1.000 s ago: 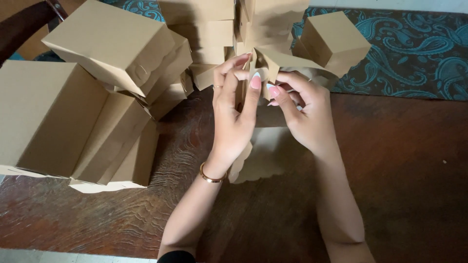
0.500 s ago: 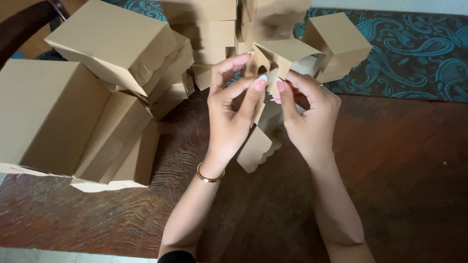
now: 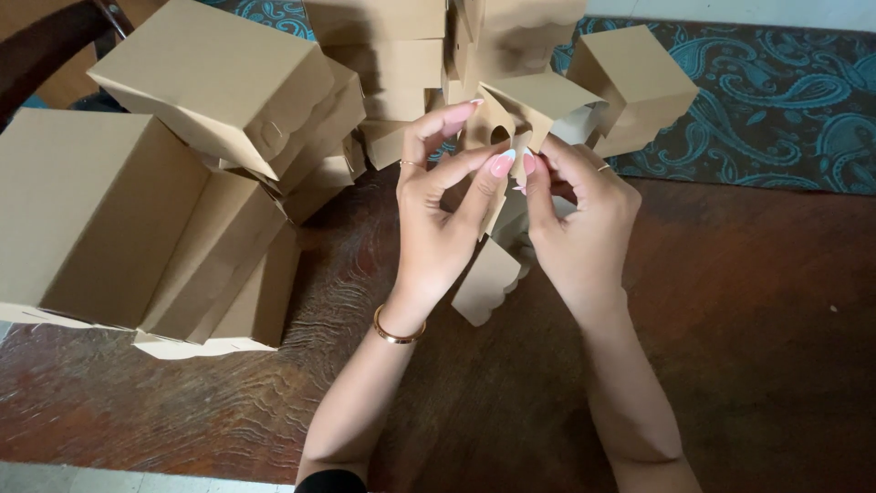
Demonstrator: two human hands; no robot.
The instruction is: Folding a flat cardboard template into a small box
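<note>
Both hands hold a small tan cardboard box blank [image 3: 511, 119] above the dark wooden table [image 3: 748, 319]. My left hand [image 3: 443, 205], with a gold bracelet at the wrist, pinches its flaps between thumb and fingers. My right hand [image 3: 579, 224] grips it from the right, fingertips meeting the left hand's. A scalloped-edged flap [image 3: 486, 283] of the blank hangs down between my wrists. Much of the blank is hidden behind my fingers.
Large folded tan boxes [image 3: 137, 219] are piled at the left, one lying open on its side. More small boxes [image 3: 392, 55] are stacked at the back, one [image 3: 634, 82] to the right. A teal paisley cloth [image 3: 776, 100] covers the far edge.
Both hands have lifted the blank slightly and folded its flaps closer together; the scalloped flap now hangs lower between my wrists.
</note>
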